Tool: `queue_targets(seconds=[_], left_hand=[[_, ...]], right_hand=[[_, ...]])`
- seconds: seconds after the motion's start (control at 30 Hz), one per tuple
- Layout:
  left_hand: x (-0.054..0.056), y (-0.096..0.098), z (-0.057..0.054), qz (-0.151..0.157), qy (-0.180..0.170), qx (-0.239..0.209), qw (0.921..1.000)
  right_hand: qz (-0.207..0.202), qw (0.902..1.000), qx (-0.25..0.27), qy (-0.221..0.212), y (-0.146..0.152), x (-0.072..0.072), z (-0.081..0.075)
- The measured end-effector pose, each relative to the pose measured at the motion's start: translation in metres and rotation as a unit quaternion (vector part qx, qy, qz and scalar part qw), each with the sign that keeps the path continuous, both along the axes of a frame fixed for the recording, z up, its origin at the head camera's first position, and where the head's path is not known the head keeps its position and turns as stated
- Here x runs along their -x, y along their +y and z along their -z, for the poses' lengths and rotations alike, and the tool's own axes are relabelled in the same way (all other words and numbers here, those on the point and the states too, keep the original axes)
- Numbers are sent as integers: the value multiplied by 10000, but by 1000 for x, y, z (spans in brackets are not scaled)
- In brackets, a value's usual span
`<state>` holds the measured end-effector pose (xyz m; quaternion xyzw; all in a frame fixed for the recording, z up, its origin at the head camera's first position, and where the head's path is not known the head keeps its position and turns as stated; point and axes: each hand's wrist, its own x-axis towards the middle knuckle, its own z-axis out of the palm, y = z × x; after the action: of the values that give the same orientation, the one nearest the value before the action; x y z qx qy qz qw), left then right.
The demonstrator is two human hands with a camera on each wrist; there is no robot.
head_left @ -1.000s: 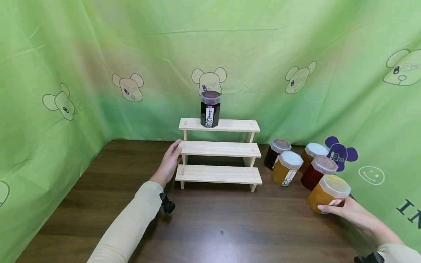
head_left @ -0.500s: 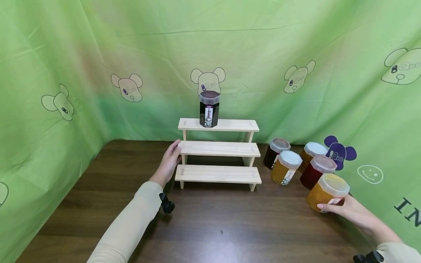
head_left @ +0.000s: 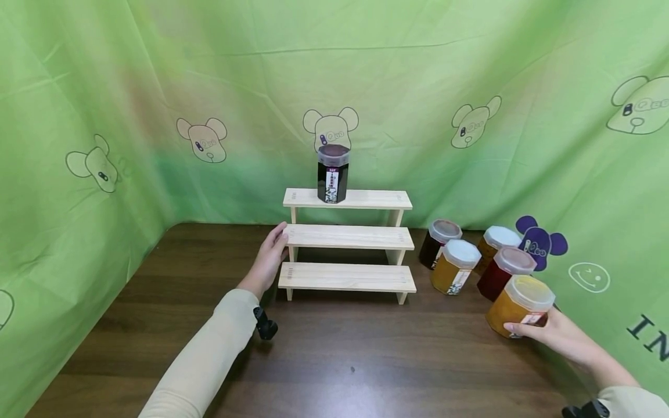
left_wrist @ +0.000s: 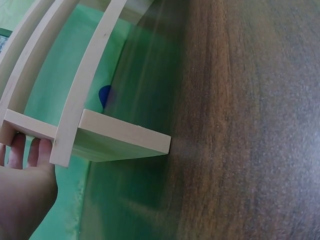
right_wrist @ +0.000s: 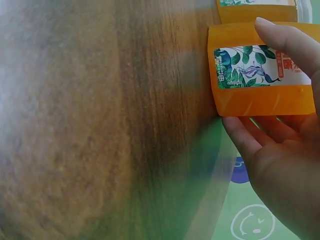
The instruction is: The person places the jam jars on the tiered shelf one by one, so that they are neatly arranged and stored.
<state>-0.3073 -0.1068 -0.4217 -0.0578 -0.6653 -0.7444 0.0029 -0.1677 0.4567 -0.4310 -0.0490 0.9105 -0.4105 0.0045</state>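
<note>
A three-step wooden display stand (head_left: 348, 236) stands on the table, with a dark labelled jar (head_left: 332, 177) upright on its top step. My left hand (head_left: 268, 258) touches the stand's left side at the middle step. In the left wrist view its fingertips (left_wrist: 44, 150) meet the side board. At the right, my right hand (head_left: 561, 337) grips an orange-filled hexagonal jar (head_left: 507, 316) with a clear lid. Its thumb lies across the near side, and the other fingers reach round the far side, partly hidden. The jar's label shows a leafy picture in the right wrist view.
Behind the held jar stand a dark red jar (head_left: 493, 281), an amber jar (head_left: 450, 273) with a white lid, a dark jar (head_left: 431, 251) and another brownish jar (head_left: 487, 252). A green printed cloth (head_left: 397, 87) hangs round the brown wooden table (head_left: 355, 354).
Almost nothing differs. The view has shifted very slightly; both hands keep their places on the stand and on the orange jar.
</note>
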Motion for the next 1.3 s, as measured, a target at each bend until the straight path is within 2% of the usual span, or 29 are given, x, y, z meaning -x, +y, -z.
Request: queue_targets(seconds=[0.4, 0.87, 1.3], left_hand=[[0, 2, -2, -83, 4, -41, 10000], [0, 1, -1, -71, 60, -22, 10000], [0, 1, -1, -92, 25, 38, 9999]], right_hand=[[165, 9991, -365, 159, 4, 2, -3], [514, 9939, -683, 699, 1, 2, -17], [852, 9900, -411, 1047, -10, 6, -33]])
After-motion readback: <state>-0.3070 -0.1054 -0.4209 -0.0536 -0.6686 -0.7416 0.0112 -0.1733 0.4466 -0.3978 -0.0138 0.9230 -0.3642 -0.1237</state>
